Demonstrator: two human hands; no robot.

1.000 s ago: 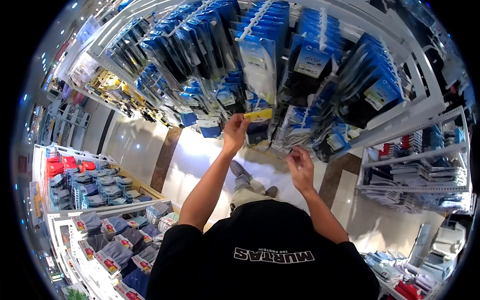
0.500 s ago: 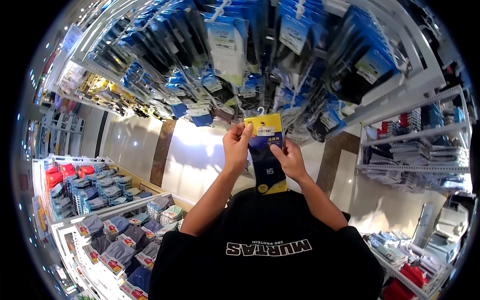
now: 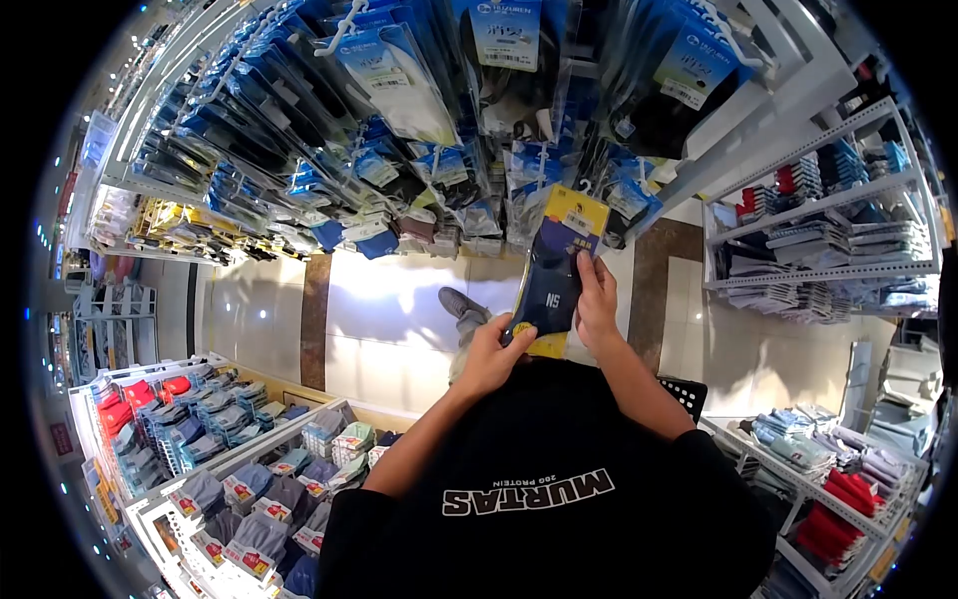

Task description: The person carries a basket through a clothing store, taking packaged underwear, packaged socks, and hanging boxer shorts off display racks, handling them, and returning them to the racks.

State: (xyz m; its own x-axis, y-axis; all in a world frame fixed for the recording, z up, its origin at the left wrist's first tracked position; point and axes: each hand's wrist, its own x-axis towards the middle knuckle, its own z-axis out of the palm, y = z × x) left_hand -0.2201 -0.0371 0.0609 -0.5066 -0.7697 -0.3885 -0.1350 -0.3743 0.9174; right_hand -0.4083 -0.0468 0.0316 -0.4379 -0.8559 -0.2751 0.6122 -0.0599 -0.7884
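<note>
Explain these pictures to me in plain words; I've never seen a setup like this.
There is no machine here, only a person's bare hands. The one camera is worn on the head and looks forward and down, so the black shirt fills the bottom of the view and a shoe shows on the pale floor. The curved look probably comes from a wide lens.

Both hands hold one flat packet, yellow at the top and dark in the middle. The left hand grips its lower end; the right hand grips its right side.

In front, rows of blue-topped packets hang from hooks. Folded goods lie in piles at lower left, and more sit on a white shelf at right.
</note>
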